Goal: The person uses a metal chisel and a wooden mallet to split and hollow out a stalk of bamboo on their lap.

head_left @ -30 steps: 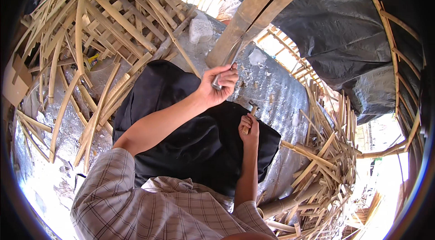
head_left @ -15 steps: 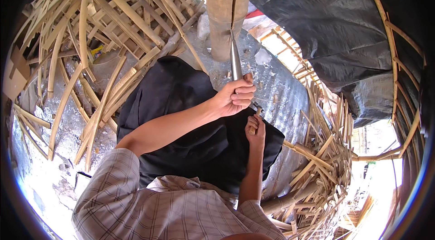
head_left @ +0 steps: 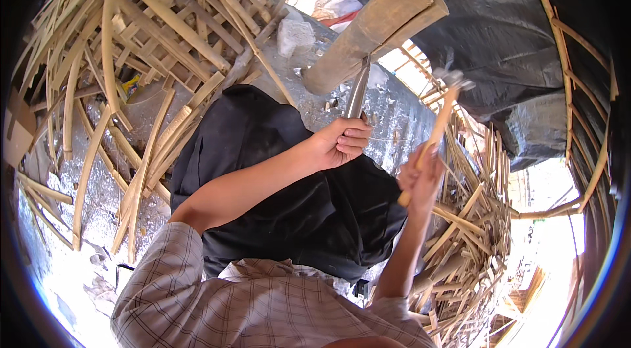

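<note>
So from where I'm standing this looks like the lining-up bit before a strike. The left hand [head_left: 345,142] has its fingers wrapped round the lower end of a silver, tapering metal tool [head_left: 357,90], and the tip seems to meet a thick, tan-brown bamboo tube [head_left: 368,34] about where its long split narrows. Can't tell if it's in the crack or only resting against it. The bamboo tube is out front, just past the black cloth [head_left: 256,151] over the lap, leaning up and off to the right, lower end near the shiny grey ground [head_left: 394,110].

The right hand [head_left: 424,174] is curled around the pale wooden handle of a small hammer [head_left: 442,118], head up, blurry and well apart from the metal tool. IMO the next move calls for holding the tool steady and squaring the hammer up to it, since a tube leaning like that could easily tip.

Versus half a second ago: the hammer's now lifted and out to the right instead of low by the black cloth, and the tube is tilted rather than nearly upright. Left hand's hardly budged, but the tool slants a bit more rightward.
</note>
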### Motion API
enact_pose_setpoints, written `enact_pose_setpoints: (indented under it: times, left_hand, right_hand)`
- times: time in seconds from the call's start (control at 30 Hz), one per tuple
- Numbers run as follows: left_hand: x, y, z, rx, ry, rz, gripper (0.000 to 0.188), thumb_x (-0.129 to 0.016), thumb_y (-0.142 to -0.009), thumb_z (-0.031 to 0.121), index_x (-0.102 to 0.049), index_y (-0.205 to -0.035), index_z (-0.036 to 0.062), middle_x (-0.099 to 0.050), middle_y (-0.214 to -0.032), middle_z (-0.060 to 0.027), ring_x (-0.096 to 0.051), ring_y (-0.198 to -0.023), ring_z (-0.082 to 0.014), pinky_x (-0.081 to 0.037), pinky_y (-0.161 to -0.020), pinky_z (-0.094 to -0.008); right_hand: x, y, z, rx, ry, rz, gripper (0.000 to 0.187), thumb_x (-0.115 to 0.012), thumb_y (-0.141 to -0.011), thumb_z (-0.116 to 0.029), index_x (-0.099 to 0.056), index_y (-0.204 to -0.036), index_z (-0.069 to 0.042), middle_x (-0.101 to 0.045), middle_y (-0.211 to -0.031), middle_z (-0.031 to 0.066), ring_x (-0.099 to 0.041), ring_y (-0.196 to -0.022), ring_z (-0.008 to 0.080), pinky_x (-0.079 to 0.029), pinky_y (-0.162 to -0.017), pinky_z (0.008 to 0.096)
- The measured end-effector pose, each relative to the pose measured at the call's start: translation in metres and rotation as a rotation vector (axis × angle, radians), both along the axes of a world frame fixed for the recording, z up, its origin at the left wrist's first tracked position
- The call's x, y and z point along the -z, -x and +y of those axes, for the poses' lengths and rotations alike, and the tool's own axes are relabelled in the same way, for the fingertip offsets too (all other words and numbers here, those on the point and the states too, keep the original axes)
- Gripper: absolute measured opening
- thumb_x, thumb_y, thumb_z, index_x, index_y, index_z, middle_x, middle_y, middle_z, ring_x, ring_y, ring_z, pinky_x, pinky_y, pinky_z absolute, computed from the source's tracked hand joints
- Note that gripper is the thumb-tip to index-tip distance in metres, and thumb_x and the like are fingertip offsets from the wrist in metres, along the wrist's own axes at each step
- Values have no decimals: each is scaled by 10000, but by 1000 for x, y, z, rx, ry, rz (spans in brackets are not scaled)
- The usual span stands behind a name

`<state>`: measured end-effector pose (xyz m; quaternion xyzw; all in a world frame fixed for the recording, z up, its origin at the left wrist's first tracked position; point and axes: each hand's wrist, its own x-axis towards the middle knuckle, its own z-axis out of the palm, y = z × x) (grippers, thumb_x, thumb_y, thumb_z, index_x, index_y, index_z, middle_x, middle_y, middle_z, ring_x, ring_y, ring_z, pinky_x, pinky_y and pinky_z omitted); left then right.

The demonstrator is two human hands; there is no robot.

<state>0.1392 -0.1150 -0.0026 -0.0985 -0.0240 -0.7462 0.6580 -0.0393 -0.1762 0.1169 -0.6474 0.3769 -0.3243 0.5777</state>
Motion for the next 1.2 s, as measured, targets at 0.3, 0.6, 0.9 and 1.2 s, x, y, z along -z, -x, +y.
enact_pose_setpoints:
  times: [0.3,0.6,0.9,1.2]
  left_hand:
    - [5,20,-5,24,-142,-116,87,-554,-965,-6,-551,-935,75,-374,-611,80,-306,-427,3,-256,-348,-148]
    - [0,17,-1,43,-85,-36,98,-529,-979,3,-581,-943,78,-383,-606,74,-310,-426,1,-268,-356,-158]
    - [10,16,-3,33,-148,-95,101,-528,-968,-9,-564,-929,77,-378,-599,72,-321,-425,-8,-262,-356,-162]
    - [1,11,-9,32,-115,-42,107,-548,-957,-19,-562,-931,84,-388,-594,70,-325,-420,-10,-273,-354,-164]
  right_hand:
    - [52,-17,-33,-17,501,311,358,-496,-1071,-335,-436,-817,-91,-383,-597,-46,-339,-433,38,-234,-363,226]
    - [-23,-5,-12,55,534,3,363,-469,-1085,-293,-462,-792,-78,-391,-584,-43,-353,-481,36,-256,-421,239]
    - [33,-34,-39,-170,499,630,307,-546,-1044,-239,-590,-936,45,-432,-611,134,-408,-565,147,-345,-524,389]
    - [19,-22,-41,138,662,50,321,-529,-1058,-229,-549,-865,27,-432,-596,31,-419,-543,106,-333,-489,338]
